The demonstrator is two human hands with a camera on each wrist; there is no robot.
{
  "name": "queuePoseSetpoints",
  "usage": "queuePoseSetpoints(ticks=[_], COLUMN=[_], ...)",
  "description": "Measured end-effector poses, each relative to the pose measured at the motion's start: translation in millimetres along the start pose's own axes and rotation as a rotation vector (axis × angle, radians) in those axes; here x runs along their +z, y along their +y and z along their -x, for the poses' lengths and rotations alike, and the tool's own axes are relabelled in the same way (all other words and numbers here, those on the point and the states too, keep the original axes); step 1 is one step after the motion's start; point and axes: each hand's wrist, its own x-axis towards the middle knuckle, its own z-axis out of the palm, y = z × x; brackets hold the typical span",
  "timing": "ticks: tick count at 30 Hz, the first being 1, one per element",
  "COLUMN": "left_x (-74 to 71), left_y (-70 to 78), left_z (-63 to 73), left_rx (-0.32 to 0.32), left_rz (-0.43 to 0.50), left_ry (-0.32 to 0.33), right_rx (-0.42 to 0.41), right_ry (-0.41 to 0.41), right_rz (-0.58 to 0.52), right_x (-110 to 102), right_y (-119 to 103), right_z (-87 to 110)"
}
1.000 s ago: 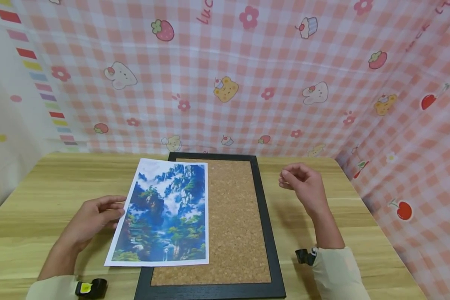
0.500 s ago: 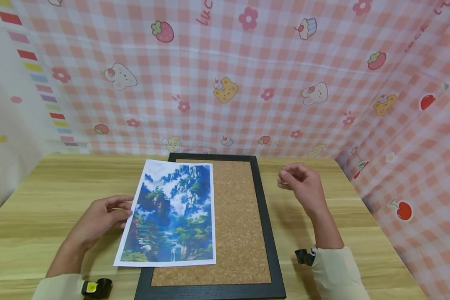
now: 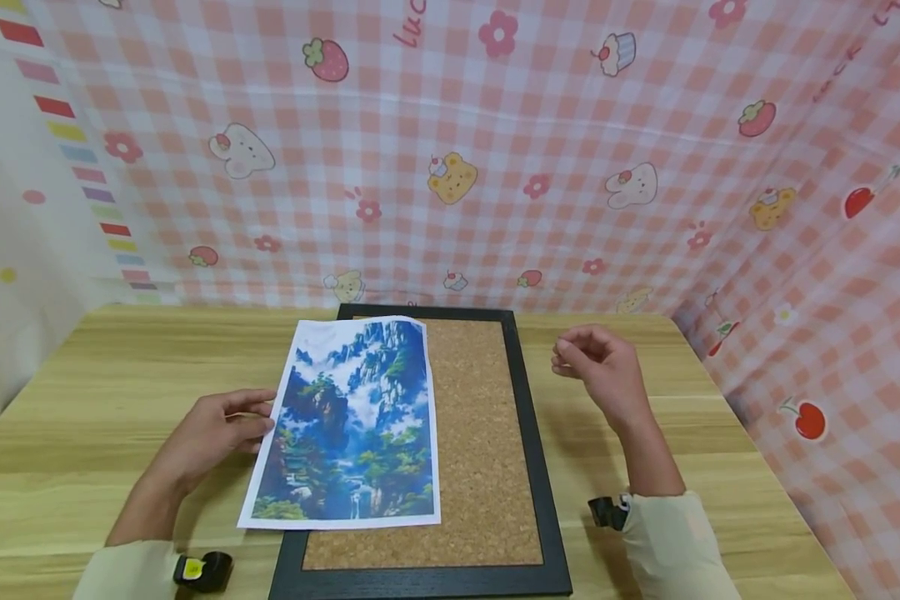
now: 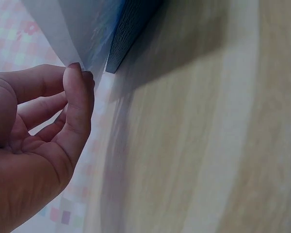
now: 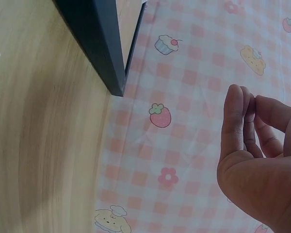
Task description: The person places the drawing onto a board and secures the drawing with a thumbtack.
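Observation:
A printed landscape picture [image 3: 348, 425], showing blue mountains and a waterfall, covers the left part of a black-framed cork board [image 3: 487, 450] in the head view. My left hand [image 3: 213, 437] pinches the paper's left edge between thumb and fingers. In the left wrist view, the pale underside of the picture [image 4: 70, 29] rises from the fingertips, near the dark frame corner. Beyond the board's right side, my right hand [image 3: 603, 371] is held above the table, fingers loosely bent. The right wrist view shows that hand's thumb [image 5: 234, 116] close to the fingertips, with nothing visible between them.
The board lies on a light wood-grain table [image 3: 82, 417]. A pink checked cloth [image 3: 390, 167] with cartoon prints hangs behind the table and along its right side. Small black devices, the left one [image 3: 206, 571] with a yellow label, sit at both wrists.
My left hand has moved right with the picture, bringing it further over the cork board. The picture's upper right edge now bends slightly. My right hand has shifted only slightly left.

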Motion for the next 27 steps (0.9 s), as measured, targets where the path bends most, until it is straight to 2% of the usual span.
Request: queuePoseSetpoints(ticks=[10,27], left_x=[4.3,14.0], left_y=[3.9,7.8], left_z=[-4.7,-5.2], left_rx=[0.022,0.01], left_rz=[-0.039,-0.016], left_ry=[-0.017,-0.04], right_rx=[0.012,0.013], right_ry=[0.0,-0.004], right_rz=[0.014,0.017], right_x=[1.7,3.9], right_y=[-1.3,-0.4], right_z=[-0.7,-2.1])
